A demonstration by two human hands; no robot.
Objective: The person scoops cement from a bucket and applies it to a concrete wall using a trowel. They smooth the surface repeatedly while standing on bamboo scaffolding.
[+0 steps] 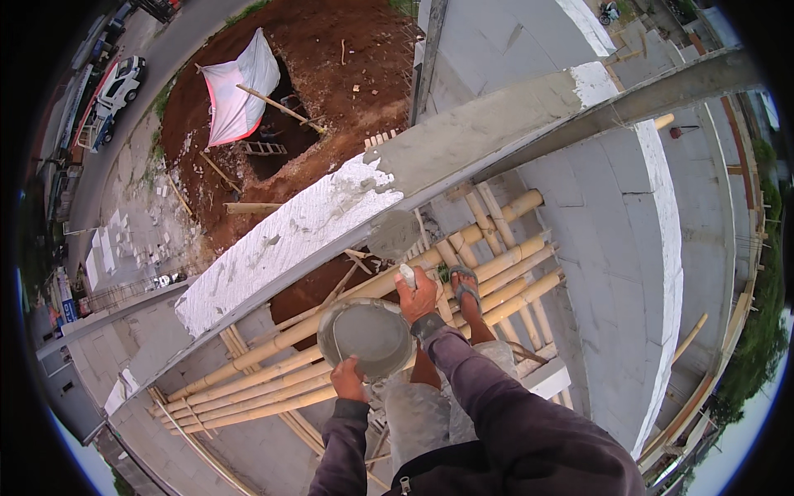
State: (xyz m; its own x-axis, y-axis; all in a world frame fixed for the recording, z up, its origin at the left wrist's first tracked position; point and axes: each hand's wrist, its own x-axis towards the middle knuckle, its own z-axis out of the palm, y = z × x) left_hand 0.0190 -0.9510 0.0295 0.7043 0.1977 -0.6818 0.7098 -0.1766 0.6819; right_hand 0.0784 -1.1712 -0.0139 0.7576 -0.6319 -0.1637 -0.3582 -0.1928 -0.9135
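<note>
Grey wet mortar (372, 341) fills the bowl (324, 332) we hold above the bamboo poles (513, 254), close to the near edge of the wall (298, 219), probably for a short reach. Our left hand (347, 379) grips the bowl's lower-left rim, thumb laid over it, likely against tipping; we cannot tell how its other fingers lie. Our right hand (420, 298), near the bowl's upper-right rim, has its fingers curled together around the handle of the trowel (394, 236), whose mortar-covered blade points to the wall. One sandalled foot (466, 285) rests on the poles, seemingly for balance.
</note>
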